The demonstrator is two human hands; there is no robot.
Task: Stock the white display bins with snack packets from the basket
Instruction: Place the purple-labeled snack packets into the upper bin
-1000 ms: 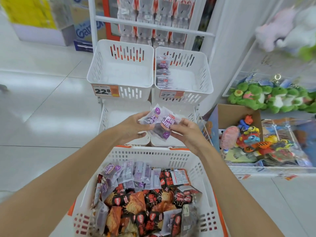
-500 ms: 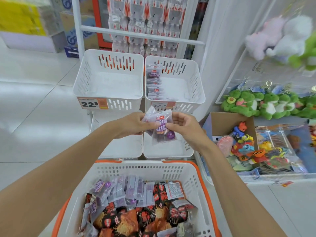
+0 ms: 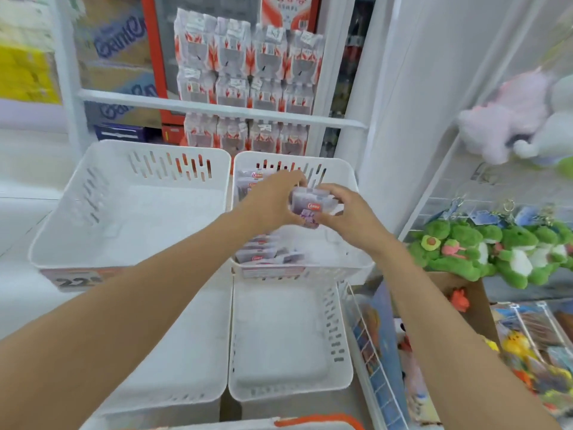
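Both hands hold a small stack of clear purple snack packets (image 3: 310, 206) over the upper right white bin (image 3: 350, 178). My left hand (image 3: 273, 203) grips the stack's left side and my right hand (image 3: 347, 215) grips its right side. A row of the same purple packets (image 3: 263, 252) stands along that bin's left wall, partly hidden by my left hand. The upper left bin (image 3: 124, 218), with a price tag on its front, holds nothing. Only the orange-trimmed rim of the basket (image 3: 316, 422) shows at the bottom edge.
Two lower white bins (image 3: 285, 346) sit below the upper pair. Packs of bottles (image 3: 248, 82) stand behind a white rail. Green plush toys (image 3: 483, 249) and a wire tray of toys (image 3: 527, 352) fill the right side.
Both hands carried the purple packets up and forward, from above the basket to over the upper right bin. The view followed, so the basket dropped almost out of sight.
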